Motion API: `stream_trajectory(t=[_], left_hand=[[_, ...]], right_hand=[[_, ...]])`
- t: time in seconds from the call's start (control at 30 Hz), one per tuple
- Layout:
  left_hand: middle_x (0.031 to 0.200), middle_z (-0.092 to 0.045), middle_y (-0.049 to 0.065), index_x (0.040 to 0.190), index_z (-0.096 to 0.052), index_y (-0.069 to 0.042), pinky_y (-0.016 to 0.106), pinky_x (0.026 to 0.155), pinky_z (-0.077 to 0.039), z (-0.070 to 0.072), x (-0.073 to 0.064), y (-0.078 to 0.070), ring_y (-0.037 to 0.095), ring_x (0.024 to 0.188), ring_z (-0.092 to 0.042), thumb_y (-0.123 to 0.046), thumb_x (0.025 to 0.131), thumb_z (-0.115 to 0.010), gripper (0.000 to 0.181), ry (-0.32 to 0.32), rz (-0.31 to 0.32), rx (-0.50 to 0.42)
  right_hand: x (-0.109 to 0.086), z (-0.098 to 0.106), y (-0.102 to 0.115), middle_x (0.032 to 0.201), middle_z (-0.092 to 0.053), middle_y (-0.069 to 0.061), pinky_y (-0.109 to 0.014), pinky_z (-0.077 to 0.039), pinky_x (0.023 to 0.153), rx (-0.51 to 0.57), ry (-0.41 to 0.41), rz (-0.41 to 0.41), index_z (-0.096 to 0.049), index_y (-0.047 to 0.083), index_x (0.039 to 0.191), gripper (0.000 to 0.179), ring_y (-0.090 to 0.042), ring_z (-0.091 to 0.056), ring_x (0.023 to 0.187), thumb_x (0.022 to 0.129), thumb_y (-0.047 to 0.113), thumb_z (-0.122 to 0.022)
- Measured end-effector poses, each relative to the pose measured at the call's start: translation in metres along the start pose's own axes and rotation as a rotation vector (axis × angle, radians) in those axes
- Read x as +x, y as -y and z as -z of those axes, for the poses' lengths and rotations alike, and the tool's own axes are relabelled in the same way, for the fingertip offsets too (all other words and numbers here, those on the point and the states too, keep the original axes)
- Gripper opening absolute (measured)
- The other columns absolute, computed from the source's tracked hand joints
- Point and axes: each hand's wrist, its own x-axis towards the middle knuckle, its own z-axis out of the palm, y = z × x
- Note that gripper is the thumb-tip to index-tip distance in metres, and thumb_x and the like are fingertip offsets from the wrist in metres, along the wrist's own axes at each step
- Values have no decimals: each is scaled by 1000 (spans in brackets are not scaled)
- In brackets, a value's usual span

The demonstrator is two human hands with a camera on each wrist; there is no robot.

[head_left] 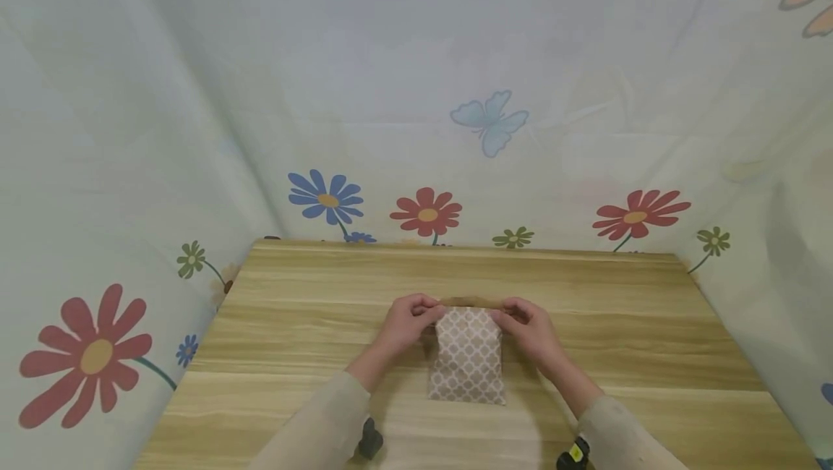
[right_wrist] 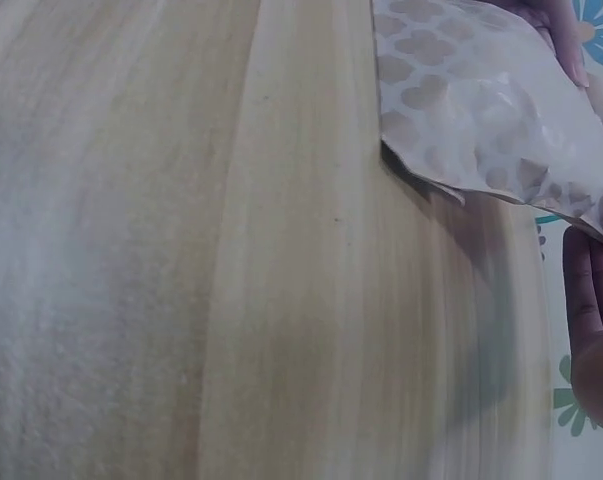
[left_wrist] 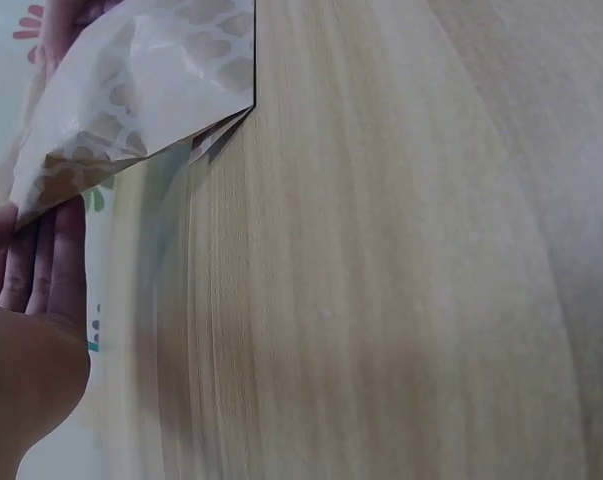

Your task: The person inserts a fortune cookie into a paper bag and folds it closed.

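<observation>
A flat paper bag (head_left: 468, 361), brown with a white lattice pattern, stands out from the tabletop in front of me. Its far end is raised between my two hands, and its near end lies low over the wood. My left hand (head_left: 405, 322) pinches the far left corner between thumb and fingers. At the far right corner, my right hand (head_left: 532, 329) pinches the paper the same way. A plain brown strip (head_left: 471, 301) of the bag shows between the hands. Both wrist views show the paper (left_wrist: 151, 80) creased and bulging near the gripped corners.
The wood-grain table (head_left: 312, 289) extends around the bag. A pale cloth backdrop (head_left: 390, 58) with printed flowers and butterflies hangs behind and at both sides. Black wrist devices (head_left: 369, 439) sit by the sleeves (head_left: 325, 419).
</observation>
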Motion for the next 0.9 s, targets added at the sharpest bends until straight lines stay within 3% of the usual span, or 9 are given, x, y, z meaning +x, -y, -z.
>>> stream_trajectory(t=[0.33, 0.53, 0.9], left_hand=[[98, -80, 8, 106, -76, -1, 33, 83, -60, -3, -1, 4, 12, 86, -71, -24, 102, -75, 23, -29, 35, -42], [106, -79, 12, 113, -73, 1, 37, 88, -63, -4, -1, 5, 17, 92, -74, -16, 103, -73, 20, -42, 62, -147], [109, -75, 13, 119, -72, 2, 40, 90, -63, 2, -1, 0, 17, 96, -72, -5, 104, -67, 17, 78, 4, -169]], right_hand=[[0, 4, 1, 106, -71, -8, -22, -56, 86, 45, -4, 5, -70, -5, 124, 27, -13, -65, 97, 103, 11, -72], [1, 4, -3, 106, -71, -10, -23, -57, 87, 58, -9, 23, -72, -5, 121, 23, -12, -66, 96, 102, 7, -71], [0, 9, -3, 108, -72, -7, -21, -56, 88, 47, 1, 20, -72, -4, 121, 22, -11, -66, 99, 102, 6, -71]])
